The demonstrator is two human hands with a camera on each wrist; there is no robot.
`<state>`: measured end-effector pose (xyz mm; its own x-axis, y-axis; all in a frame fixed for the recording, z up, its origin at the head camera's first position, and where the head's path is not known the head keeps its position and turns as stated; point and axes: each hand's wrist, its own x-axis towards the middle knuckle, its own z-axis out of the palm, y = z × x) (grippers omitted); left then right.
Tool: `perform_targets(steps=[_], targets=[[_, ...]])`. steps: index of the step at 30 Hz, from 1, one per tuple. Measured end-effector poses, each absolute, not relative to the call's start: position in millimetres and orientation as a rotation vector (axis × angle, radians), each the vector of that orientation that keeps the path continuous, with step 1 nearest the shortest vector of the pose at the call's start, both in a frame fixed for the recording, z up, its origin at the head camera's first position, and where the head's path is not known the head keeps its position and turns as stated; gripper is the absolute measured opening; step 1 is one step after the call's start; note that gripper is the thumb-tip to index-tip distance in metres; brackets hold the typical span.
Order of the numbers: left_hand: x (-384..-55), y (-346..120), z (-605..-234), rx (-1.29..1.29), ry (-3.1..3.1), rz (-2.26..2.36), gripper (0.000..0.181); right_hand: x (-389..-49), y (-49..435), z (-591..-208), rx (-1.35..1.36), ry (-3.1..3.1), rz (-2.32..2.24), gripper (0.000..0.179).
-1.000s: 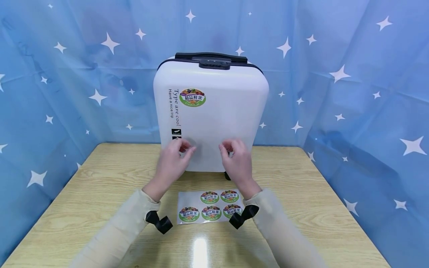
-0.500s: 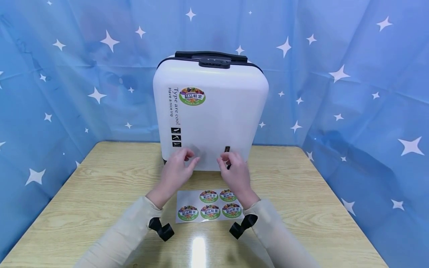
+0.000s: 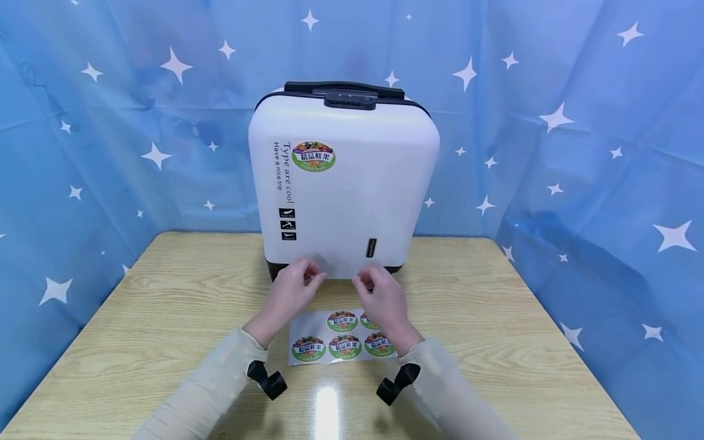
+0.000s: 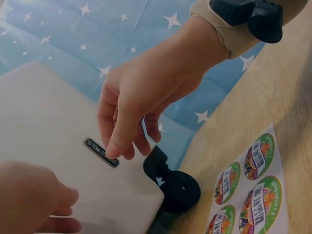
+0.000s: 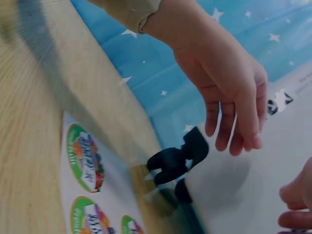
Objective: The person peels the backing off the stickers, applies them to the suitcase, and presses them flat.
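A white suitcase (image 3: 341, 195) stands upright on the table, with an oval fruit sticker (image 3: 313, 157) on its upper left front. Before its lower edge is my left hand (image 3: 291, 290), fingers loosely bent, holding nothing. My right hand (image 3: 383, 299) mirrors it a short gap away, its thumb near the bent fingers and nothing between them. In the left wrist view the right hand (image 4: 141, 97) overlaps the suitcase's black label (image 4: 101, 152). The left hand (image 5: 229, 87) appears over the suitcase's lower part in the right wrist view. Below both hands lies a sticker sheet (image 3: 308, 324), partly covered by the right hand.
The wooden table (image 3: 522, 342) spreads out on both sides. Blue curtains (image 3: 550, 153) with white stars enclose the back and sides. The suitcase has a black top handle (image 3: 345, 90) and a black wheel (image 4: 180, 191). Several oval stickers (image 3: 344, 346) lie on the sheet.
Both hands have moved down and back from the suitcase front, uncovering the black icons and the black label. The suitcase and its sticker stay in place.
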<state>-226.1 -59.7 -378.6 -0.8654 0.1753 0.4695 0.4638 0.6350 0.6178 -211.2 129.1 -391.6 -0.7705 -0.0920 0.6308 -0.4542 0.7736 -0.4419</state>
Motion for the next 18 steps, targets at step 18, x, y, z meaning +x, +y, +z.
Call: perform_targets(steps=[18], targets=[[-245.9,-61.7,-415.5,-0.514,-2.896,-0.943,0.014,-202.1,131.1,-420.5,0.253,-2.762,0.822,0.018]])
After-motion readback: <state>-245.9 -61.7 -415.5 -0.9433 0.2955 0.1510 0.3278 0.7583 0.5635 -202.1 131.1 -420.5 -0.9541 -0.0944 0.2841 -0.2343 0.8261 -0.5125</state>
